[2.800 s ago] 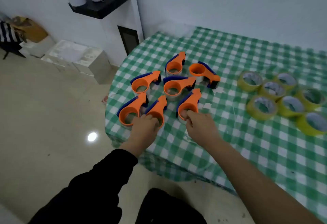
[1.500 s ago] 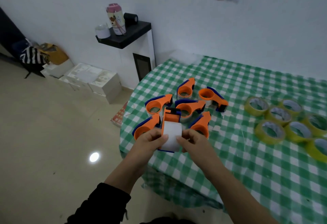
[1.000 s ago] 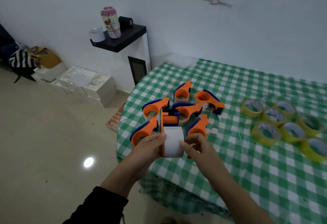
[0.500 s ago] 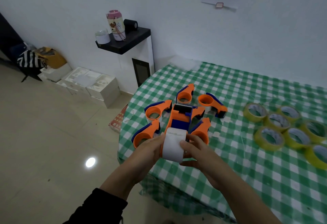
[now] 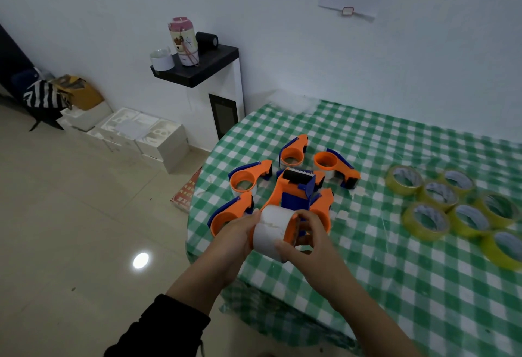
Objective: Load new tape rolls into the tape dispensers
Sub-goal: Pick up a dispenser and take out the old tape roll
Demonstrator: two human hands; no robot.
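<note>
We have lifted one orange tape dispenser (image 5: 293, 195) off the checked table (image 5: 367, 272) and now tipped its cutter away from us; our left hand (image 5: 237, 239) curls around its wheel end; our right hand (image 5: 310, 246) pinches the white core (image 5: 272, 231) there, probably to remove it; the new yellow tape rolls (image 5: 426, 221) wait to the right of the dispenser.

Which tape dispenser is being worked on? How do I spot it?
Find the green checked table, then the orange dispensers near its left edge. It is the raised dispenser, gripped by the left hand and right hand, alone off the table.
</note>
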